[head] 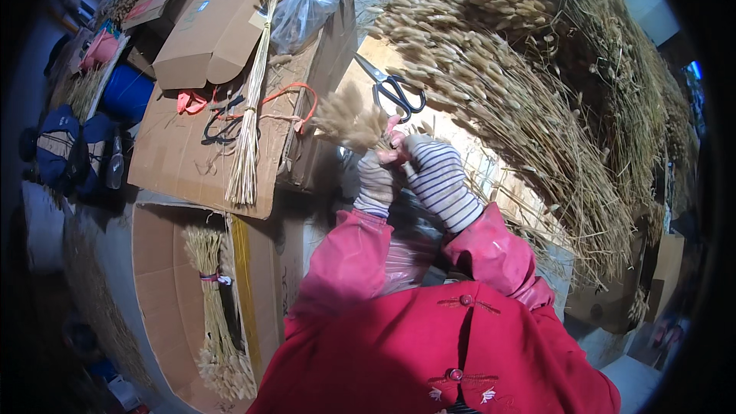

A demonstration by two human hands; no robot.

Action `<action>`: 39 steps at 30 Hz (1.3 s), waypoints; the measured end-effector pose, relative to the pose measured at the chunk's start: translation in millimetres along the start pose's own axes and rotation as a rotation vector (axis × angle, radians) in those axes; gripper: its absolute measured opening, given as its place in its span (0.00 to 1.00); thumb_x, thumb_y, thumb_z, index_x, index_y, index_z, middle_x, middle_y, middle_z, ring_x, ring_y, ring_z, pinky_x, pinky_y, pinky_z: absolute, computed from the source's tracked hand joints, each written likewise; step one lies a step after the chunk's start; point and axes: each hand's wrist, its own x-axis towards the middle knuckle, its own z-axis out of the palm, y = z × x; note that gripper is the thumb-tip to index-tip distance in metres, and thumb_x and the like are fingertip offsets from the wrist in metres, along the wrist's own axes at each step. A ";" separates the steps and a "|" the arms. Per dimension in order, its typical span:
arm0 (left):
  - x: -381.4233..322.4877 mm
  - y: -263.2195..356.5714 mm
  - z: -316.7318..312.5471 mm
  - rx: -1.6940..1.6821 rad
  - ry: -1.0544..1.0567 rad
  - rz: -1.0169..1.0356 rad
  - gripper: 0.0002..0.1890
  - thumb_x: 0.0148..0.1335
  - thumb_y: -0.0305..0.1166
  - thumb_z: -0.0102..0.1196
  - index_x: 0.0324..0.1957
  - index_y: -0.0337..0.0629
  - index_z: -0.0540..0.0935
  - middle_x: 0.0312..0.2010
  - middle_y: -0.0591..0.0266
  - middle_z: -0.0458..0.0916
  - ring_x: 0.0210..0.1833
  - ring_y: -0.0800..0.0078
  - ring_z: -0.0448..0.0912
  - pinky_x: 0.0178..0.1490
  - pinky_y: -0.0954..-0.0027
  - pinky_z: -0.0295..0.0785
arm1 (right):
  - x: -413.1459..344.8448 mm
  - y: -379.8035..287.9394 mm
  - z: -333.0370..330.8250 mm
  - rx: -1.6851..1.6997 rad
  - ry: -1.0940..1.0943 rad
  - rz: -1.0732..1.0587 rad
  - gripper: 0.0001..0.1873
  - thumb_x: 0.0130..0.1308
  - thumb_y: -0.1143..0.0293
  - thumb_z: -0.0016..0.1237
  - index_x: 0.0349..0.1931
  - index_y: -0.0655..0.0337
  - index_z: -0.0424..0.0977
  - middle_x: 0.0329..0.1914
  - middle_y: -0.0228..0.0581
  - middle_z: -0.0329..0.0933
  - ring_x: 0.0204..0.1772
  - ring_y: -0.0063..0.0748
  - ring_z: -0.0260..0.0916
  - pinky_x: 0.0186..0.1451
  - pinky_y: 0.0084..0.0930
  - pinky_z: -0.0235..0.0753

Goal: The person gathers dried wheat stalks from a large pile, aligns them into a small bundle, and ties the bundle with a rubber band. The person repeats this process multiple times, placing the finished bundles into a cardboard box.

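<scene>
Both hands wear fingerless knit gloves with stripes, below pink sleeves. My left hand (376, 181) is closed around a small bunch of dried bunny-tail grass (351, 121), its fluffy heads pointing up and to the left. At the bunch's neck, my right hand (440, 175) meets the left, bare fingertips pinched on the stems; the exact grip is partly hidden by the fingers. Just beyond the hands lie black-handled scissors (397, 95), blades apart, on a pale wooden board (368, 63).
Loose bunny-tail grass (500, 92) is heaped to the right. On the left, a tied bunch (253, 109) and a second pair of scissors (221, 129) lie on a cardboard box (172, 167), with a clear plastic bag (307, 6) behind. Another bundle (213, 299) lies in an open carton (164, 276).
</scene>
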 end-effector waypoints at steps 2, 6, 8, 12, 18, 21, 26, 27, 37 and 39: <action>0.7 0.6 0.0 0.008 -0.025 -0.005 0.34 0.55 0.27 0.50 0.62 0.32 0.50 0.37 0.62 0.69 0.39 0.74 0.70 0.47 0.75 0.66 | -1.0 0.9 -0.2 0.112 0.040 0.047 0.08 0.47 0.72 0.50 0.28 0.63 0.66 0.22 0.45 0.68 0.29 0.48 0.67 0.32 0.38 0.66; 4.1 -2.1 -1.6 0.171 0.023 -0.018 0.34 0.57 0.33 0.52 0.61 0.33 0.52 0.37 0.66 0.67 0.39 0.76 0.69 0.46 0.73 0.66 | -3.5 -1.4 11.9 0.057 -0.020 0.118 0.07 0.49 0.72 0.49 0.26 0.63 0.65 0.21 0.47 0.67 0.27 0.50 0.66 0.31 0.37 0.66; 5.3 -2.2 0.2 0.193 0.030 -0.019 0.33 0.58 0.34 0.51 0.61 0.33 0.53 0.36 0.66 0.67 0.39 0.76 0.69 0.46 0.74 0.66 | -5.7 -1.8 18.7 0.012 -0.084 0.157 0.09 0.48 0.72 0.49 0.27 0.63 0.64 0.23 0.48 0.68 0.30 0.50 0.67 0.33 0.39 0.65; 5.2 2.2 10.4 0.337 0.074 -0.077 0.25 0.62 0.35 0.46 0.58 0.32 0.59 0.33 0.69 0.66 0.35 0.80 0.68 0.41 0.77 0.65 | -5.5 -2.2 26.7 -0.087 -0.086 0.150 0.11 0.49 0.72 0.48 0.31 0.64 0.63 0.24 0.48 0.69 0.30 0.50 0.68 0.33 0.40 0.66; 5.8 4.5 19.5 0.040 0.067 -0.054 0.21 0.67 0.38 0.36 0.53 0.30 0.63 0.25 0.70 0.61 0.21 0.83 0.58 0.23 0.81 0.56 | -35.2 10.1 -5.7 -0.096 -0.185 0.170 0.17 0.49 0.76 0.46 0.41 0.64 0.62 0.26 0.48 0.71 0.31 0.50 0.69 0.34 0.39 0.68; 5.8 10.2 16.5 0.089 0.095 0.027 0.22 0.67 0.39 0.36 0.52 0.28 0.64 0.25 0.69 0.61 0.21 0.84 0.58 0.22 0.80 0.56 | -79.5 32.8 -37.3 0.089 -0.166 0.229 0.20 0.49 0.76 0.48 0.44 0.61 0.63 0.24 0.47 0.72 0.29 0.46 0.72 0.33 0.35 0.70; 5.9 10.9 11.6 0.103 0.105 0.031 0.25 0.66 0.42 0.38 0.51 0.26 0.63 0.24 0.69 0.60 0.20 0.84 0.57 0.22 0.80 0.56 | -148.8 77.0 -84.6 0.082 -0.113 0.479 0.11 0.49 0.75 0.45 0.35 0.65 0.71 0.29 0.49 0.75 0.35 0.47 0.73 0.39 0.34 0.72; 6.5 11.1 10.9 0.104 0.088 0.036 0.25 0.66 0.43 0.38 0.51 0.26 0.63 0.24 0.70 0.60 0.20 0.84 0.57 0.22 0.80 0.56 | -160.5 82.8 -97.1 -0.044 -0.087 0.469 0.15 0.47 0.81 0.40 0.37 0.63 0.71 0.22 0.45 0.73 0.28 0.40 0.72 0.35 0.29 0.71; -0.2 18.1 9.7 0.258 0.049 0.016 0.21 0.67 0.41 0.36 0.51 0.31 0.64 0.25 0.69 0.61 0.25 0.81 0.61 0.30 0.77 0.62 | -225.1 95.1 -165.6 -0.631 -0.560 1.060 0.19 0.52 0.72 0.47 0.48 0.51 0.71 0.41 0.43 0.75 0.49 0.44 0.70 0.58 0.42 0.60; -4.5 17.8 13.0 0.262 0.103 0.017 0.22 0.66 0.41 0.37 0.52 0.32 0.64 0.26 0.69 0.61 0.27 0.80 0.62 0.35 0.74 0.64 | -221.7 90.2 -169.4 -0.767 -0.486 0.942 0.19 0.54 0.75 0.44 0.48 0.51 0.70 0.34 0.43 0.75 0.43 0.41 0.72 0.54 0.39 0.66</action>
